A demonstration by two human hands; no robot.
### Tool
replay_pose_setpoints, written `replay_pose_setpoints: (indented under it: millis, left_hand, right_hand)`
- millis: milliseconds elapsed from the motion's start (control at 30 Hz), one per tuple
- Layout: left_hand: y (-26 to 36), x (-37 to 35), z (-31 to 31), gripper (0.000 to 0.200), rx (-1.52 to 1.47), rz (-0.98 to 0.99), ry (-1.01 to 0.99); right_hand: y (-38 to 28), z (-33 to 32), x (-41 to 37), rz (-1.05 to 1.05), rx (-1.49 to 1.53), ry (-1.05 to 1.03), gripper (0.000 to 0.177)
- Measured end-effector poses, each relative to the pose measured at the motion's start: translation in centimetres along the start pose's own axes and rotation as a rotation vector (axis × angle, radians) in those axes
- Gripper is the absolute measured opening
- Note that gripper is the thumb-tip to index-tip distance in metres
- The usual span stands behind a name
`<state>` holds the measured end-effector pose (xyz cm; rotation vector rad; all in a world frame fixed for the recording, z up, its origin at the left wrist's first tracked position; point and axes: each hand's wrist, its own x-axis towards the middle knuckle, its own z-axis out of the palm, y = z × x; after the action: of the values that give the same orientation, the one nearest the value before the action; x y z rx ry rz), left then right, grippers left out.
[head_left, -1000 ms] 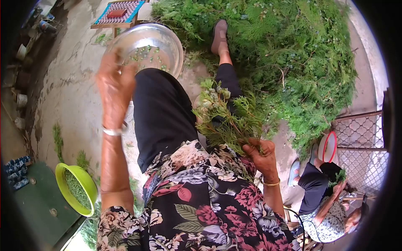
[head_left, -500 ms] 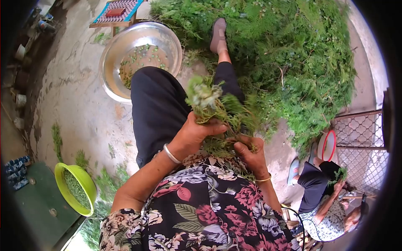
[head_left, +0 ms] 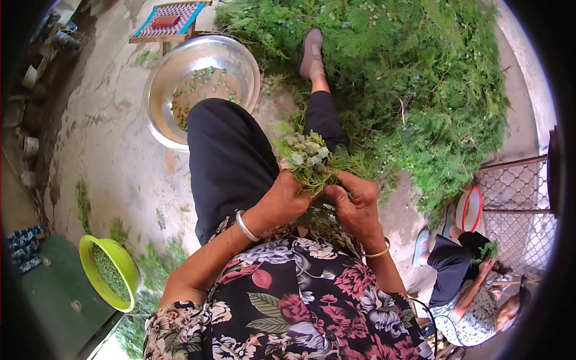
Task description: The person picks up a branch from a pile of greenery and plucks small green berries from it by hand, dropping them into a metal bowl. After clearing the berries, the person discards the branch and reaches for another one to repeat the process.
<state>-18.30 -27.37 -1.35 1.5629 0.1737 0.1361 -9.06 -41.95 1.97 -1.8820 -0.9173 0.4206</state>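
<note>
A leafy conifer sprig (head_left: pixel 309 150) with a cluster of pale green cones rises above my lap. My left hand (head_left: pixel 282 201), with a silver bangle at its wrist, is closed around the lower part of this sprig. Close beside it, my right hand (head_left: pixel 358 203), wearing a gold-coloured bangle, pinches at the sprig's side near the stem. The stem ends between my hands are mostly hidden by the fingers.
A big heap of cut conifer branches (head_left: pixel 432 90) spreads ahead and right. A metal basin (head_left: pixel 156 114) with scattered green cones stands ahead left, near a woven stool (head_left: pixel 180 17). A yellow-green tub (head_left: pixel 129 264) of cones is left. Another person (head_left: pixel 462 300) sits right, holding a sprig.
My right hand has moved up and inward, closer to my left hand. The sprig's cone cluster, blurred before, has shifted slightly right and down and is sharper now.
</note>
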Motion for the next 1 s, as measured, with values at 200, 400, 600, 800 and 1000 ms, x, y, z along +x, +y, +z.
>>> replay_pose_setpoints:
  millis: [200, 400, 600, 800, 1000]
  left_hand:
    - [1.7, -0.5, -1.6, 0.026, 0.42, 0.061, -0.106]
    - [1.9, -1.3, -4.5, 0.03, 0.326, -0.02, 0.445]
    - [5.2, 0.2, -4.6, 0.045, 0.56, 0.322, 0.357]
    - [3.5, 1.0, -2.5, 0.05, 0.496, 0.285, 0.222]
    - [3.0, 0.2, -2.1, 0.04, 0.324, 0.175, 0.263]
  right_hand:
    - [-0.2, 0.8, -0.3, 0.157, 0.091, 0.118, 0.014]
    - [0.2, 1.1, -0.1, 0.023, 0.042, 0.292, 0.01]
    - [-0.3, 1.3, -0.2, -0.017, -0.084, 0.246, 0.011]
    - [0.0, 1.3, -0.6, -0.034, -0.075, 0.187, 0.015]
    - [0.1, 1.3, -0.5, -0.063, -0.098, 0.154, 0.013]
